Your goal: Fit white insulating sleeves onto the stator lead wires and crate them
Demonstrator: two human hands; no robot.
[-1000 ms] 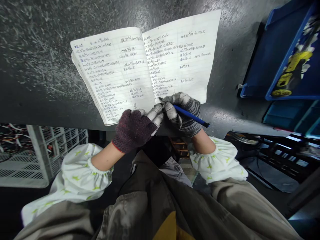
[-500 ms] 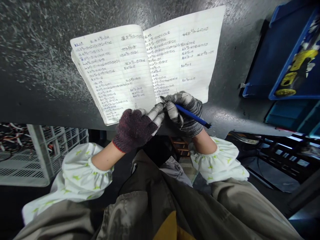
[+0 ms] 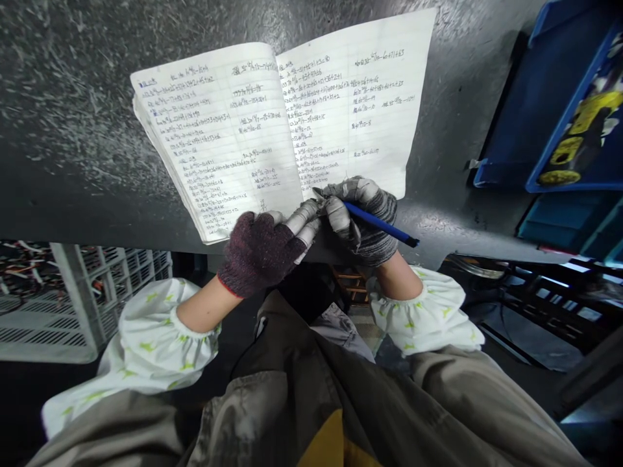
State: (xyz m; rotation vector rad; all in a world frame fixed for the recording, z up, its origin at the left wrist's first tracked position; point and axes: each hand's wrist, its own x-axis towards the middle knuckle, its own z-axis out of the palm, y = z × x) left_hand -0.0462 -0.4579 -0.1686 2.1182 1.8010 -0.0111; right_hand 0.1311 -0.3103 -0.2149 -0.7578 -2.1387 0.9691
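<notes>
An open notebook (image 3: 331, 110) with handwritten lines lies on the dark table, its lower edge near my body. My right hand (image 3: 365, 217), in a grey glove with taped fingers, is closed round a blue pen (image 3: 384, 225) over the bottom of the right page. The pen's tip is hidden by the fingers. My left hand (image 3: 267, 246), in a dark maroon glove with taped fingertips, rests at the notebook's lower edge beside the right hand. Its fingers lie extended and close to the pen hand's fingertips.
Blue bins (image 3: 501, 162) stand at the right, one holding a yellow and black tool (image 3: 574, 139). A grey plastic crate (image 3: 80, 292) with thin red and white items is at the lower left. The scratched tabletop (image 3: 87, 130) extends beyond the notebook.
The pen's rear end has shifted slightly right and down. The notebook's left side has moved slightly left and up in view. Both hands keep nearly the same places.
</notes>
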